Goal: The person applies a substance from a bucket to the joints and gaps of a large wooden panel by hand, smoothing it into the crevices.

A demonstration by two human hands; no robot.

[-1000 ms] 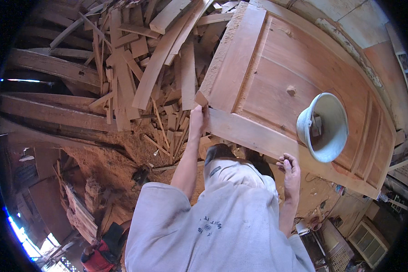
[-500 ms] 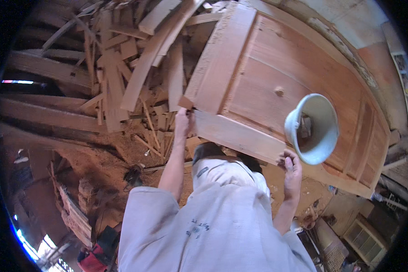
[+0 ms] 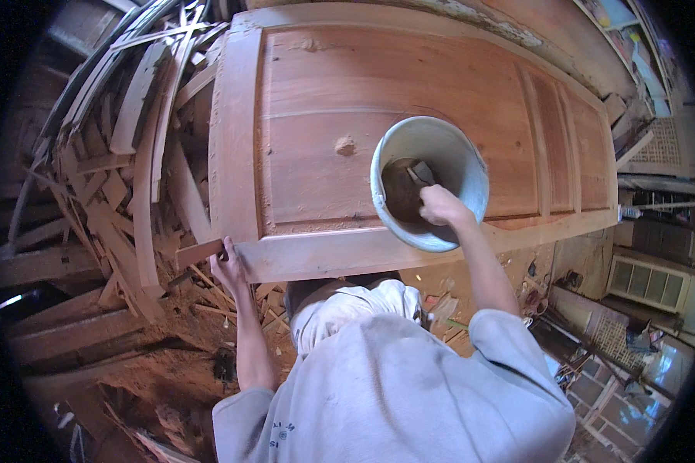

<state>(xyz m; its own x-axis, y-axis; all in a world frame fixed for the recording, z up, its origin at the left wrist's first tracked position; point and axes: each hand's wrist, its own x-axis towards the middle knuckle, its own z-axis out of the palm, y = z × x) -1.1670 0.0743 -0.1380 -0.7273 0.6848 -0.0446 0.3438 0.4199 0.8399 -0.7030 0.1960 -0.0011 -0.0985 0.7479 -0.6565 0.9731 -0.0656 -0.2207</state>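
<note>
Dusty brown floor (image 3: 446, 275); pale paned frame (image 3: 649, 282) (far right).

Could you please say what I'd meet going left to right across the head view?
Thick pale wooden beam, thin flat brown piece, left hand, small tan mound, round pale-grey bucket, cream rectangular barred frame.

- Head cam: left one of worn pair, wide fisheye, upright, unmirrored.
- Faces steeply down from above pale grey shirt (image 3: 425, 386), nearest to lens, filling lower middle.
- Panelled wooden door (image 3: 324, 185) farther off, across upper middle, long edges bowed.
- Looks down into bucket (image 3: 476, 166); left hand (image 3: 228, 268), right hand (image 3: 442, 207) both in frame.
- Dark round rim cuts corners.
</note>
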